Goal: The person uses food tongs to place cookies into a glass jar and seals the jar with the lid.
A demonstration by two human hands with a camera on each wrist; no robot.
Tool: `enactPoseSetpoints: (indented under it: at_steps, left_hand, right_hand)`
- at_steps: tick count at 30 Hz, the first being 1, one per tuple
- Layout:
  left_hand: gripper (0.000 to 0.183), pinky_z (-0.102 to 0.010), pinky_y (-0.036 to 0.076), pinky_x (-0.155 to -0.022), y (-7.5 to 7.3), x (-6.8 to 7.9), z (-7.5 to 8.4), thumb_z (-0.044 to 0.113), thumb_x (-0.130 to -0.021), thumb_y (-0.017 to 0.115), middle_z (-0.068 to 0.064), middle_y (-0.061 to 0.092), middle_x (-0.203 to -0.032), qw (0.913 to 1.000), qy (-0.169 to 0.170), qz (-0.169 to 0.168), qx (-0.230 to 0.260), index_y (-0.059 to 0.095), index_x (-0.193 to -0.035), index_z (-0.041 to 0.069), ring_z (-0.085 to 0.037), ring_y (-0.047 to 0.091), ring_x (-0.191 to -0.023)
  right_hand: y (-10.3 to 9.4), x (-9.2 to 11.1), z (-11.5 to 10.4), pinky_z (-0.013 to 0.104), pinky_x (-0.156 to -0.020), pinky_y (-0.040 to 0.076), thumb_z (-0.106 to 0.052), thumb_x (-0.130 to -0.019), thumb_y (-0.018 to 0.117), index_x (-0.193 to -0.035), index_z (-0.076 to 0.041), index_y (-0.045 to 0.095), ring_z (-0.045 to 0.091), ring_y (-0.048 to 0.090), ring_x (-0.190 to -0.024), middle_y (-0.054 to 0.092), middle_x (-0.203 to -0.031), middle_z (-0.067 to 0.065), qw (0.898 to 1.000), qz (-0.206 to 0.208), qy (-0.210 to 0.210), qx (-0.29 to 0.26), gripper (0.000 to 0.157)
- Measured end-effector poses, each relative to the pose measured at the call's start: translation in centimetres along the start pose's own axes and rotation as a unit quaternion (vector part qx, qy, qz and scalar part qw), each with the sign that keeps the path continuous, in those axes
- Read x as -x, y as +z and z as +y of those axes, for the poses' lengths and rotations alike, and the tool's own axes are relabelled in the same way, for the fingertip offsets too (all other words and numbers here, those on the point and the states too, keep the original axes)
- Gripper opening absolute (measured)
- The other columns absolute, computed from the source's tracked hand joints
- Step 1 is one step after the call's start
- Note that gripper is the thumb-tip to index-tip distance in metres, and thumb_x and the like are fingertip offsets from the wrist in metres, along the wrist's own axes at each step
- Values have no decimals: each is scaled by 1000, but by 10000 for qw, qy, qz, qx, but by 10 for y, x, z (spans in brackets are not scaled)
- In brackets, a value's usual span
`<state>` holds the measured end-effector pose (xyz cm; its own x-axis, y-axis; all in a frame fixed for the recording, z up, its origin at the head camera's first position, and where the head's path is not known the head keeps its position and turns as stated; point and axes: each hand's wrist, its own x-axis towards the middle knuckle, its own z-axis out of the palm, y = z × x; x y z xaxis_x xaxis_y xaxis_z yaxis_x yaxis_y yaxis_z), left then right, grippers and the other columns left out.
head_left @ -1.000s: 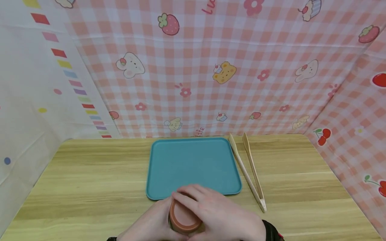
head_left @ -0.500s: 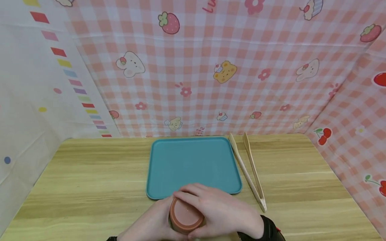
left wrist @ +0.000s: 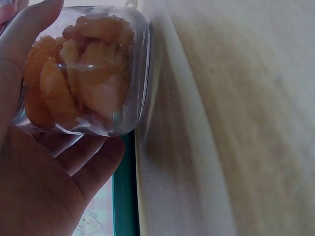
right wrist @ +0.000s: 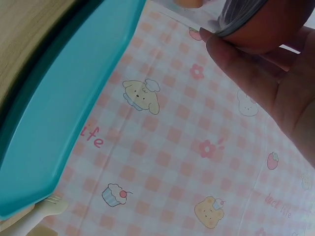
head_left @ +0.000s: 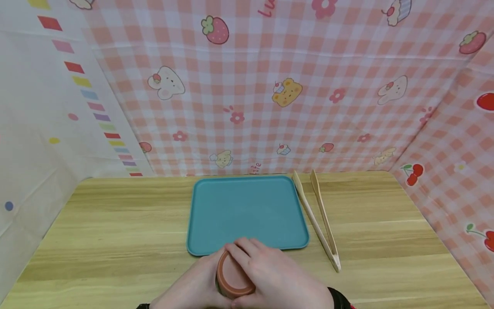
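Observation:
A clear plastic jar [left wrist: 140, 73] with several orange dried-fruit-like pieces [left wrist: 98, 73] inside is held between both hands, low in the middle of the head view. My left hand [head_left: 194, 283] grips the jar's body, thumb and fingers around it in the left wrist view. The fingers and thumb of my right hand [head_left: 275, 274] are curled round the brown-orange lid [head_left: 234, 277], which sits on the jar and faces up in the head view. Most of the jar's body is hidden there by the hands and lid.
Beyond the hands a teal rectangular tray [head_left: 247, 214] lies on the wood-grain table [head_left: 115, 240]. Pale wooden tongs [head_left: 327, 231] lie along its right side, arms spread toward the back. Pink checked cloth [head_left: 247, 86] rises behind the table.
My right hand turns slightly about the lid, its wrist and thumb shifting a little down and left since half a second ago. My left hand stays in place on the jar.

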<state>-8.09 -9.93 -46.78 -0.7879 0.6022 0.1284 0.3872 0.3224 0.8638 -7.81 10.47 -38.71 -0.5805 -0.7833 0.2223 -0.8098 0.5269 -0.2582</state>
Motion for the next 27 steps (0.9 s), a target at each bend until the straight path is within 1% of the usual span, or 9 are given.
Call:
enactPoseSetpoints:
  at_steps: [4, 8, 12, 16, 19, 22, 24, 26, 27]
  left_hand:
    - [89, -29, 48, -88, 0, 0, -1, 49, -68, 81, 13, 55, -127, 10000, -1, 20, -48, 36, -143, 31, -6, 56, -108]
    - [89, -29, 48, -88, 1, 0, -1, 48, -68, 82, 13, 55, -127, 10000, -21, -1, 30, 37, -142, 32, -6, 56, -107]
    - [87, -29, 48, -90, 2, 0, 0, 46, -68, 82, 12, 55, -127, 9998, -31, -30, 206, 38, -141, 32, -7, 56, -109]
    - [87, -29, 47, -91, 1, -1, 2, 47, -69, 81, 13, 53, -130, 9998, -10, -42, 185, 37, -142, 33, -8, 55, -111]
    - [95, -30, 45, -94, 0, -1, 4, 49, -68, 81, 13, 48, -137, 9999, -48, -46, 113, 31, -147, 33, -8, 52, -117]
    - [108, -31, 44, -96, -4, 0, 6, 52, -63, 83, 14, 40, -144, 9996, -277, -11, 105, 23, -152, 34, -9, 48, -122]
    - [119, -34, 42, -99, -8, 2, 8, 56, -60, 83, 13, 34, -149, 9992, -393, 59, -93, 15, -155, 33, -10, 43, -127]
    - [126, -38, 40, -101, -12, 4, 10, 61, -57, 81, 12, 28, -152, 9978, -432, 169, -471, 10, -156, 33, -11, 38, -132]
    - [128, -41, 39, -102, -14, 5, 11, 63, -56, 81, 10, 25, -154, 9969, -399, 214, -641, 8, -157, 32, -13, 35, -135]
  right_hand:
    - [0, 0, 1, 26, -93, 43, -52, -79, 69, -135, -13, 50, 9, 48, -113, 49, -123, -6, 10000, -40, 46, -51, 71]
    - [1, 1, 2, 26, -94, 42, -53, -79, 69, -134, -14, 51, 9, 47, -114, 49, -123, -7, 9999, -18, 36, -100, 70]
    - [1, 1, 3, 25, -94, 42, -53, -79, 69, -133, -14, 51, 8, 47, -112, 49, -121, -7, 10000, -2, -5, -89, 69]
    - [0, 2, 4, 27, -92, 44, -55, -79, 68, -135, -14, 50, 9, 48, -113, 49, -123, -7, 10000, -43, -15, -49, 72]
    - [-2, 4, 5, 32, -94, 44, -61, -81, 63, -142, -14, 45, 11, 46, -120, 47, -132, -7, 9999, -157, 23, 13, 79]
    - [-5, 6, 6, 38, -99, 41, -68, -82, 55, -150, -13, 37, 15, 41, -129, 41, -143, -4, 9997, -238, 75, 84, 89]
    - [-7, 7, 8, 40, -103, 37, -72, -80, 52, -153, -14, 32, 17, 36, -133, 37, -147, -3, 9997, -186, 125, 76, 94]
    - [-10, 8, 10, 43, -105, 34, -76, -78, 51, -155, -15, 26, 19, 31, -137, 31, -152, -1, 9997, -103, 186, 129, 101]
    - [-11, 8, 10, 44, -106, 33, -78, -77, 50, -156, -16, 24, 20, 28, -139, 28, -154, 0, 9996, -61, 223, 155, 104]
